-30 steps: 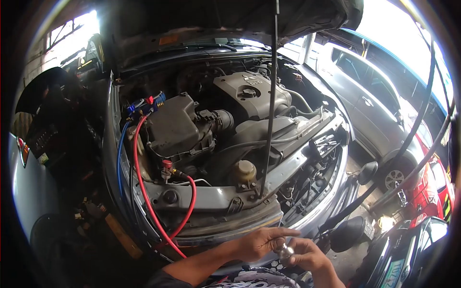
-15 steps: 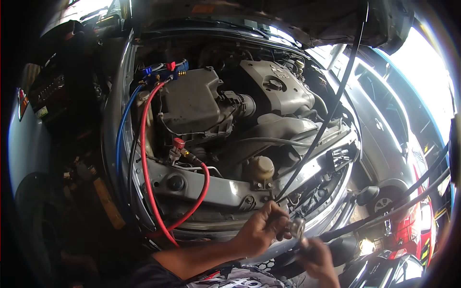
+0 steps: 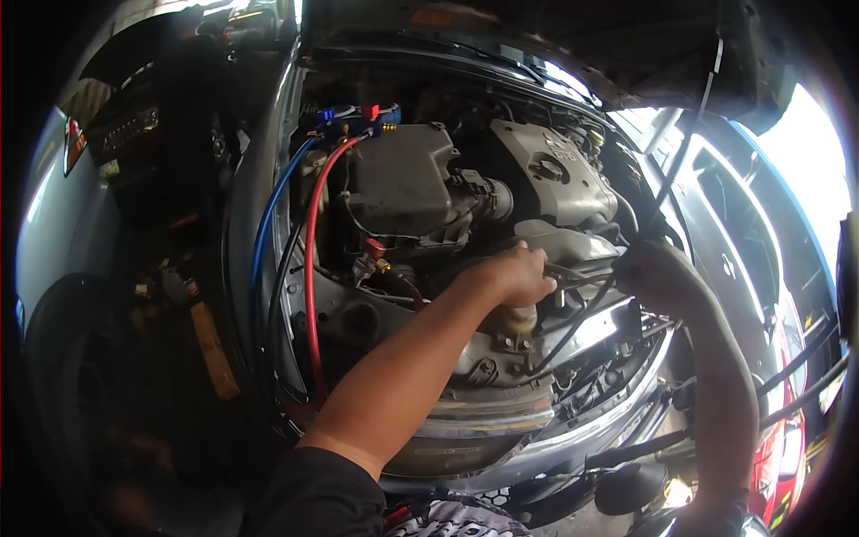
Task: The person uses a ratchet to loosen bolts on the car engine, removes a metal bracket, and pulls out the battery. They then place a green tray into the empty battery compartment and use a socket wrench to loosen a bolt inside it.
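Note:
My left hand [image 3: 522, 276] is above the front of the engine bay, fingers curled at a dark, slender piece [image 3: 573, 276] that spans toward my other hand. What exactly it is I cannot make out. My right hand [image 3: 658, 276] is closed in shadow beside the hood prop rod, its fingers partly hidden. Under my left hand sits a yellowish reservoir [image 3: 517, 324]. A red-knobbed coupler [image 3: 371, 255] is at the left, partly behind my left forearm. Beyond my hands lies the grey engine cover [image 3: 553, 174].
A blue manifold gauge set [image 3: 344, 121] rests beside the air filter box [image 3: 398, 179]. From it a red hose [image 3: 311, 251] and a blue hose [image 3: 268, 215] run down the fender. The raised hood [image 3: 573, 45] hangs overhead, with its prop rod [image 3: 687, 134] at the right.
Both my hands have moved up and forward, from in front of the bumper to over the engine bay. They are farther apart, and the view has shifted.

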Demonstrator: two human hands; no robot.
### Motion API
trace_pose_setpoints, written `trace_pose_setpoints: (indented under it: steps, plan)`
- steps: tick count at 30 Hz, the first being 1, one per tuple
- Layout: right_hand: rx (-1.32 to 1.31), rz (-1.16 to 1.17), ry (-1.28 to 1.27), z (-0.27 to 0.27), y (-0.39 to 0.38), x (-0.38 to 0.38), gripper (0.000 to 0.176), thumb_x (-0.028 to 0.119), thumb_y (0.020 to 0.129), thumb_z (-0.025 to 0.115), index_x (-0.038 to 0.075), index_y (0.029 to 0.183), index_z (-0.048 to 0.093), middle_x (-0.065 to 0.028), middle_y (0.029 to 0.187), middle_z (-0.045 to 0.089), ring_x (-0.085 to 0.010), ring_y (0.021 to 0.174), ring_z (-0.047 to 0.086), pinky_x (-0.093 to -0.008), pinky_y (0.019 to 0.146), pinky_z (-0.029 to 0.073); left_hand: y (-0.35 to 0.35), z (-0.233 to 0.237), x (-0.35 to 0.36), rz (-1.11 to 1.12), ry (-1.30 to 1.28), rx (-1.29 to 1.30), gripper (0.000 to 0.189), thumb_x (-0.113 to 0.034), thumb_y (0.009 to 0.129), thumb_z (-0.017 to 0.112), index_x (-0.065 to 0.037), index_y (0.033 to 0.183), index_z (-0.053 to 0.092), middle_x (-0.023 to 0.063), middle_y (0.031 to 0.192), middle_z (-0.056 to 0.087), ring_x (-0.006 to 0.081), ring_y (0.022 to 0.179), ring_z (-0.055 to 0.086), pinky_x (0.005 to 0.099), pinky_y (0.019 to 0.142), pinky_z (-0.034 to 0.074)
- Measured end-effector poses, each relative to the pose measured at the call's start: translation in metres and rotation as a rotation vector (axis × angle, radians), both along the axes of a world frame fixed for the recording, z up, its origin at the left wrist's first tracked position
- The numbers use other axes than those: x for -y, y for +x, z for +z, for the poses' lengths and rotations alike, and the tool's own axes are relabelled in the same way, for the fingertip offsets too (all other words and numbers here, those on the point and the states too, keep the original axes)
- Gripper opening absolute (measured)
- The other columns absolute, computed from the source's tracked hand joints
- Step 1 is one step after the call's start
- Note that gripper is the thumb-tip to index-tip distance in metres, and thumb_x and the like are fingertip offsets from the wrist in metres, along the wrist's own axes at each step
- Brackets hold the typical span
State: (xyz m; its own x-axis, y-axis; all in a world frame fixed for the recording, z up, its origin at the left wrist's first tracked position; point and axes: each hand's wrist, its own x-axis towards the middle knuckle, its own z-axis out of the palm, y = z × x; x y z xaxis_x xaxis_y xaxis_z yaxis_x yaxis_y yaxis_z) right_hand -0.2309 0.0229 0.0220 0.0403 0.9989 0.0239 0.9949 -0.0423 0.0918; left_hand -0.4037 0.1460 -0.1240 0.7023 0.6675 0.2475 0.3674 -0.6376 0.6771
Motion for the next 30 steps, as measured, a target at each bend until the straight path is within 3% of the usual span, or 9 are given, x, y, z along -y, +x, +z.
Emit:
trace_pose_setpoints:
  steps: [2, 5, 8, 14, 16, 19, 22, 24, 30]
  plan:
    - [-0.058, -0.027, -0.091, -0.016, 0.006, -0.024, 0.019, 0.024, 0.078, 0.065, 0.011, 0.088, 0.075, -0.0148, 0.082, 0.070, -0.0345, 0.081, 0.069, -0.0445, 0.074, 0.055, 0.002, 0.000, -0.007, -0.086, -0.020, -0.086, 0.045, -0.036, 0.093, 0.059, 0.001, 0.117, 0.067, 0.0233, 0.107, 0.070, 0.0360, 0.111, 0.065, 0.0418, 0.099, 0.049]
    - [0.198, 0.311, -0.196, -0.041, 0.021, -0.062, 0.021, 0.025, 0.078, 0.066, 0.011, 0.089, 0.076, -0.0136, 0.083, 0.071, -0.0324, 0.082, 0.070, -0.0435, 0.074, 0.056, 0.003, 0.005, -0.001, -0.182, -0.141, -0.299, 0.043, -0.036, 0.094, 0.058, 0.003, 0.110, 0.071, 0.0248, 0.109, 0.070, 0.0366, 0.108, 0.066, 0.0417, 0.097, 0.050]
    - [0.202, 0.115, -0.274, -0.037, 0.002, -0.073, 0.021, 0.027, 0.077, 0.068, 0.011, 0.089, 0.076, -0.0127, 0.084, 0.071, -0.0309, 0.082, 0.070, -0.0429, 0.075, 0.056, 0.017, -0.006, -0.010, -0.214, -0.057, -0.343, 0.042, -0.034, 0.093, 0.056, 0.002, 0.106, 0.073, 0.0216, 0.109, 0.071, 0.0353, 0.104, 0.068, 0.0415, 0.094, 0.051]
    - [0.290, 0.275, -0.415, -0.042, 0.016, -0.097, 0.017, 0.025, 0.073, 0.070, 0.018, 0.086, 0.078, -0.0086, 0.083, 0.072, -0.0283, 0.083, 0.070, -0.0407, 0.077, 0.055, 0.034, -0.016, -0.012, -0.251, -0.199, -0.433, 0.040, -0.016, 0.084, 0.054, -0.005, 0.119, 0.070, 0.0191, 0.126, 0.065, 0.0294, 0.120, 0.062, 0.0396, 0.099, 0.048]
    - [0.299, 0.291, -0.432, -0.042, 0.014, -0.099, 0.012, 0.023, 0.074, 0.067, 0.016, 0.077, 0.076, -0.0059, 0.079, 0.071, -0.0270, 0.079, 0.069, -0.0394, 0.074, 0.055, 0.034, -0.026, -0.018, -0.324, -0.077, -0.376, 0.044, -0.035, 0.087, 0.060, -0.001, 0.110, 0.073, 0.0195, 0.118, 0.069, 0.0316, 0.111, 0.065, 0.0399, 0.094, 0.049]
    - [0.284, 0.244, -0.396, -0.037, -0.006, -0.094, 0.015, 0.026, 0.076, 0.069, 0.014, 0.079, 0.076, -0.0087, 0.081, 0.070, -0.0288, 0.076, 0.068, -0.0404, 0.072, 0.054, 0.039, -0.031, -0.032, -0.453, -0.030, -0.405, 0.044, -0.038, 0.088, 0.061, -0.004, 0.113, 0.073, 0.0182, 0.118, 0.069, 0.0322, 0.110, 0.065, 0.0396, 0.095, 0.049]
    - [0.253, 0.501, -0.258, -0.045, -0.007, -0.106, 0.015, 0.022, 0.077, 0.072, 0.008, 0.082, 0.075, -0.0128, 0.078, 0.069, -0.0288, 0.072, 0.068, -0.0389, 0.069, 0.054, 0.044, -0.038, -0.037, -0.458, -0.171, -0.366, 0.045, -0.038, 0.088, 0.062, -0.007, 0.119, 0.071, 0.0165, 0.122, 0.068, 0.0321, 0.112, 0.064, 0.0393, 0.096, 0.048]
    - [0.025, 0.370, -0.170, -0.048, -0.039, -0.103, 0.017, 0.018, 0.077, 0.074, 0.005, 0.088, 0.074, -0.0155, 0.080, 0.070, -0.0301, 0.077, 0.070, -0.0398, 0.072, 0.055, 0.048, -0.053, -0.047, -0.598, -0.134, -0.266, 0.047, -0.038, 0.089, 0.061, -0.007, 0.123, 0.069, 0.0157, 0.126, 0.067, 0.0311, 0.115, 0.063, 0.0390, 0.098, 0.046]
    - [-0.207, 0.257, 0.000, -0.046, -0.041, -0.098, 0.014, 0.006, 0.078, 0.072, -0.002, 0.089, 0.070, -0.0144, 0.077, 0.069, -0.0269, 0.073, 0.070, -0.0365, 0.069, 0.054, 0.032, -0.027, -0.037, -0.372, -0.319, -0.309, 0.048, -0.038, 0.092, 0.058, -0.008, 0.128, 0.066, 0.0180, 0.130, 0.064, 0.0290, 0.120, 0.060, 0.0397, 0.101, 0.044]
